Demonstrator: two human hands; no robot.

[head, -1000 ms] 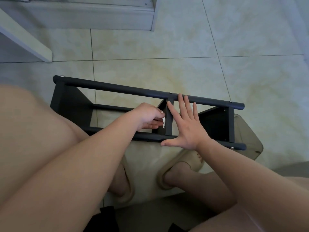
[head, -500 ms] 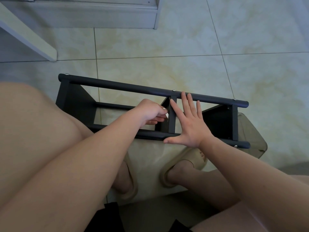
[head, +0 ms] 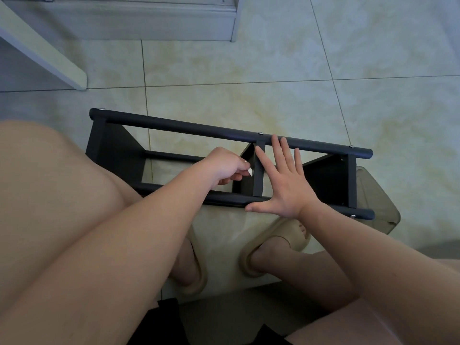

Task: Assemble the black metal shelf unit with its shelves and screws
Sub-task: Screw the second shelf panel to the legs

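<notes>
Black shelf unit (head: 199,127) lay on its side on the tiled floor (head: 249,95). Right hand (head: 286,186) pressed flat, fingers spread, beside the middle crossbar (head: 258,175). Left hand (head: 224,165) curled opposite; grasp unclear.

The scene was recorded through a single wide-angle camera worn on the head of a seated person, directed forward and steeply downward over the knees onto the tiled floor (head: 273,58). The black shelf unit (head: 199,127) was framed close, within arm's reach and across the middle of the view, where the left hand (head: 224,168) and the right hand (head: 286,188) were also caught, both forearms being admitted from the lower edge.
</notes>
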